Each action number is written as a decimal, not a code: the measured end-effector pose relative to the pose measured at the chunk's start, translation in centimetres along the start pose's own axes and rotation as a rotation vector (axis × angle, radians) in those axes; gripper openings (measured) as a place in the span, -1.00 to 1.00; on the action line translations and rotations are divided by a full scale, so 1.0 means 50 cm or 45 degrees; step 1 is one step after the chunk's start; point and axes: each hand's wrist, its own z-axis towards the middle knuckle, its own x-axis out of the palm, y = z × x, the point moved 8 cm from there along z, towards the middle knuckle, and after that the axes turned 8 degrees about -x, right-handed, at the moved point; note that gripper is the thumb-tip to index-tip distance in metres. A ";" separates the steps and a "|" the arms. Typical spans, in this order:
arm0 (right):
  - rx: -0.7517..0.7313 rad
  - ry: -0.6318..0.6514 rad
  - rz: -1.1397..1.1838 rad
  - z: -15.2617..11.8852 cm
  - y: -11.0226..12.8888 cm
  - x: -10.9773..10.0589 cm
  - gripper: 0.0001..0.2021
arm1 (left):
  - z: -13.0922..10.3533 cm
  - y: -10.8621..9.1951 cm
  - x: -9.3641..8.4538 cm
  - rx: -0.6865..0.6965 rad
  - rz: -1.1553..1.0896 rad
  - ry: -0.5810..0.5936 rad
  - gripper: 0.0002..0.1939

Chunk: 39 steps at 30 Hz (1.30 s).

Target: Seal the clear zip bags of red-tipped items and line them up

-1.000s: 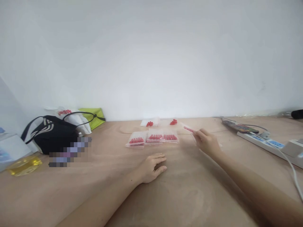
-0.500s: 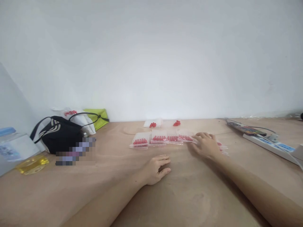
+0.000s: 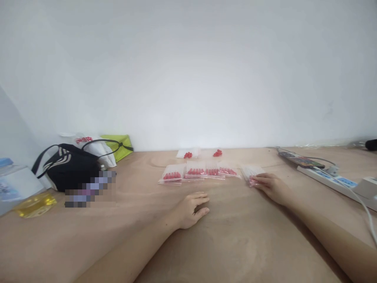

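My left hand (image 3: pixel 191 210) rests on the table, holding nothing, its thumb apart from the fingers. Farther right, my right hand (image 3: pixel 273 188) has its fingers closed on the near edge of a clear zip bag (image 3: pixel 249 171). Red shows inside that bag near my fingertips; the fingers partly cover it. To its left lies a row of zip bags with small red pieces lined up in them, from the leftmost bag (image 3: pixel 172 175) to the rightmost bag (image 3: pixel 228 171). Behind the row, a loose red cluster (image 3: pixel 187 155) and another red cluster (image 3: pixel 217 153) lie on or in clear plastic.
At the left stand a black bag (image 3: pixel 70 169), a green bag (image 3: pixel 122 143), a white bag (image 3: pixel 101 151) and a bottle of yellow liquid (image 3: pixel 35 205). On the right are a phone (image 3: pixel 300 160) and a white power strip (image 3: pixel 324 179) with cables. A wall closes off the back.
My right hand has moved right from the row's right end to the separate zip bag, which is now less covered. My left hand stays put; the whole view has shifted slightly.
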 end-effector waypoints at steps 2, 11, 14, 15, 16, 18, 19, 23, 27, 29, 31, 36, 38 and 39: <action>-0.012 -0.087 -0.011 -0.004 0.003 -0.013 -0.68 | 0.000 -0.001 0.000 -0.001 -0.004 0.001 -0.61; 0.172 -0.772 0.098 -0.032 0.072 -0.105 -0.75 | 0.003 -0.006 -0.005 0.027 0.001 -0.015 -0.64; -0.138 -0.804 0.138 -0.020 0.176 -0.108 -0.77 | 0.002 -0.005 -0.004 0.020 0.011 -0.015 -0.64; -0.250 -0.769 0.165 -0.016 0.212 -0.101 -0.74 | 0.001 -0.005 -0.005 0.013 0.014 -0.019 -0.64; -0.353 -0.725 0.192 -0.014 0.245 -0.091 -0.71 | 0.000 -0.004 -0.006 0.003 0.016 -0.029 -0.62; -0.518 -0.637 0.225 -0.012 0.303 -0.068 -0.65 | -0.001 -0.004 -0.011 -0.004 0.005 -0.070 -0.56; -0.586 -0.581 0.237 -0.012 0.327 -0.055 -0.63 | -0.002 -0.007 -0.014 0.007 -0.004 -0.098 -0.52; -0.703 -0.337 0.324 -0.007 0.378 -0.010 -0.67 | -0.007 -0.023 -0.033 0.094 0.017 -0.256 -0.47; -0.548 -0.144 0.537 0.005 0.365 -0.004 -0.77 | -0.006 -0.031 -0.032 0.111 0.053 -0.252 -0.68; -0.438 -0.087 0.631 0.007 0.342 -0.014 -0.81 | -0.005 -0.030 -0.028 0.097 0.052 -0.230 -0.74; -0.343 -0.106 0.686 0.007 0.310 -0.036 -0.82 | -0.004 -0.029 -0.028 0.092 0.054 -0.225 -0.75; -0.071 -0.467 0.547 0.002 0.178 -0.120 -0.83 | -0.011 -0.063 -0.023 0.243 0.020 -0.155 -0.70; 0.030 -0.627 0.392 -0.007 0.124 -0.142 -0.84 | -0.013 -0.081 -0.014 0.277 0.001 -0.062 -0.63; 0.076 -0.654 0.335 -0.010 0.100 -0.141 -0.84 | -0.013 -0.087 -0.008 0.271 0.004 -0.005 -0.60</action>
